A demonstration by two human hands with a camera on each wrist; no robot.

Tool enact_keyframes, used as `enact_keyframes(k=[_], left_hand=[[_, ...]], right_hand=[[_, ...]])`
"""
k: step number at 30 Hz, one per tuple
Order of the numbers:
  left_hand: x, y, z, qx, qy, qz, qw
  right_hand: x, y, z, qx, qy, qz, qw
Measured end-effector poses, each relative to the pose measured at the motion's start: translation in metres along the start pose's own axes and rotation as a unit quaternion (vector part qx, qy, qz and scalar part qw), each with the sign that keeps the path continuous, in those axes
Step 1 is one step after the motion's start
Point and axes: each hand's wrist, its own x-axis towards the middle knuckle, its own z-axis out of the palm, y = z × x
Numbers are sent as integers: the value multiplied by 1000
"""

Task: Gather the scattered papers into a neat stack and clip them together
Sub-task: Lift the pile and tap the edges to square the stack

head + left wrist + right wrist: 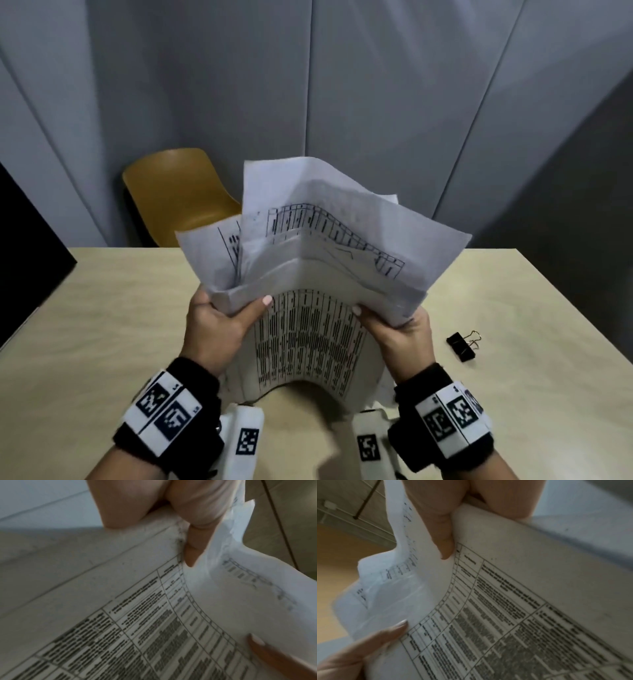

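Observation:
Several printed papers (pixel 318 246) with tables on them stand upright and uneven above the table, their lower edges curling toward me. My left hand (pixel 222 318) grips the bundle's left side, thumb on the front sheet. My right hand (pixel 394 325) grips the right side the same way. In the left wrist view my left hand (pixel 192 545) pinches the papers (pixel 137 628) with the thumb pressed on the print. The right wrist view shows my right hand (pixel 443 536) pinching the papers (pixel 505 615). A black binder clip (pixel 461 346) lies on the table to the right of my right hand.
The light wooden table (pixel 102 325) runs left and right of the hands. A mustard yellow chair (pixel 178 195) stands behind its far edge, before a grey panelled wall. A black object (pixel 27 226) sits at the left edge.

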Motion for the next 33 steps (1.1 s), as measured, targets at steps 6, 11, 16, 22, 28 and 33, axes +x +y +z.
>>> enact_keyframes(k=[6,11,16,22,28,33], left_hand=[[-5,-1,-13,-21,-14,-9,1000],[-2,20,-9,-43,-58,11,997],[-5,12,-14,-57,-58,3,997],[-5,29,0,-50,-77,17,996],[-5,6,-9,-41,-16,-18,999],[-2,8,4,52,-6,-20,998]], right_hand=[[-9,-4,-11,7,-14,79,997],[-2,-12,-2,-7,3,44,999],[1,-6,-10,2,1,52,999],[1,-5,-3,11,-20,33,999],[6,11,-14,4,-20,80,997],[12,8,3,-20,-13,52,998]])
